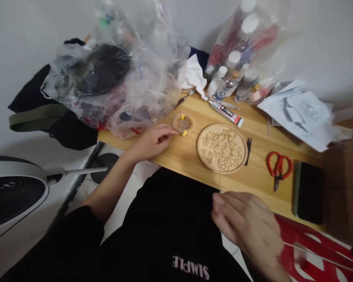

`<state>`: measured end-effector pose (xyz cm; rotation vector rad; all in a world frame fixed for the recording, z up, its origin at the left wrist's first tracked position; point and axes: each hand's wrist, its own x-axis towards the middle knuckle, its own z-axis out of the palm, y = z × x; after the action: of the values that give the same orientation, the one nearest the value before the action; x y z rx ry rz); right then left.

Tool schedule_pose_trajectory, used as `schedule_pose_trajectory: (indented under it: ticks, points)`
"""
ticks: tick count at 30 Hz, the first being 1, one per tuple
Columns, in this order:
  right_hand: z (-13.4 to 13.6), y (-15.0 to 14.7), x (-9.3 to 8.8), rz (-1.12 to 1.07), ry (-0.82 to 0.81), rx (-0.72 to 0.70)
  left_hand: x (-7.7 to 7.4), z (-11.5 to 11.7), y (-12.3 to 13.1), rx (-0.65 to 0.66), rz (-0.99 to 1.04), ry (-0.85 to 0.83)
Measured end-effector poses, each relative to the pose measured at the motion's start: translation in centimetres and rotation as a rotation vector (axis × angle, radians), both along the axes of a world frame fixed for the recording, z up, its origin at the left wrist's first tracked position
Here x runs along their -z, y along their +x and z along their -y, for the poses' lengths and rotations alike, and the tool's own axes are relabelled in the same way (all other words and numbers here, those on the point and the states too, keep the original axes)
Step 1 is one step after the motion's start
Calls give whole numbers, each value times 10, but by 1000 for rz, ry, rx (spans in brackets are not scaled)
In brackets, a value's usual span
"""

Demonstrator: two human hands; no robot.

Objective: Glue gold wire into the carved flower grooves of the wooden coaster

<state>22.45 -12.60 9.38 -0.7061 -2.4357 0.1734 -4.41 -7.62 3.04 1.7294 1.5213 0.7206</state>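
My left hand (153, 141) rests on the wooden table (259, 176), its fingers curled, fingertips touching a small round spool of gold wire (183, 123). To the right of the spool lies a round wooden disc (222, 148) with a carved flower pattern. My right hand (247, 225) hovers below the table's near edge over my black clothing, fingers together and bent; whether it holds anything is blurred. A thin pale line, perhaps wire, runs from it to the right.
A small black tool (248, 150), red scissors (279, 167) and a black phone (309, 192) lie to the disc's right. A glue tube (227, 111), bottles in plastic (232, 74), papers (302, 113) and a large stuffed plastic bag (114, 74) crowd the back. A white fan (14, 192) stands left.
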Motion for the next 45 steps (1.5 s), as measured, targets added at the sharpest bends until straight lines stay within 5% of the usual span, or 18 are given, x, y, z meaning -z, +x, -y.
schedule_pose_trajectory:
  ticks: [4, 7, 12, 16, 18, 20, 22, 24, 28, 35, 38, 41, 45]
  points:
    - [0, -43, 26, 21, 51, -255, -9, 9, 2, 98, 259, -376]
    - [2, -69, 47, -21, 70, -282, -12, 11, 10, 268, 436, -574]
    - [7, -98, 60, 2, 60, -260, -5, 5, 27, 261, 392, -628]
    - [-4, -83, 52, 31, 26, -248, 0, 6, 30, 284, 349, -542]
    - [-23, -51, 44, -16, -21, -23, 0, 8, 27, 325, 344, -534]
    - [-48, -6, 35, 11, -129, 485, -1, 12, 25, 306, 318, -511]
    - [-75, 43, 27, 241, -269, 975, -2, 16, 24, 255, 293, -491]
    - [-97, 82, 22, 516, -438, 1163, -3, 21, 25, 213, 256, -472]
    - [-118, 112, 23, 708, -739, 1136, -6, 30, 25, 197, 63, -362]
    - [-126, 113, 33, 587, -780, 1272, -10, 35, 19, 195, -157, -155]
    - [-123, 120, 29, 456, -831, 1253, -8, 35, 12, 145, -55, -203]
    - [-112, 121, 15, 62, -919, 1152, -6, 34, 3, 105, 206, -413]
    - [-99, 101, -5, -471, -1088, 738, -5, 31, -4, 104, 599, -643]
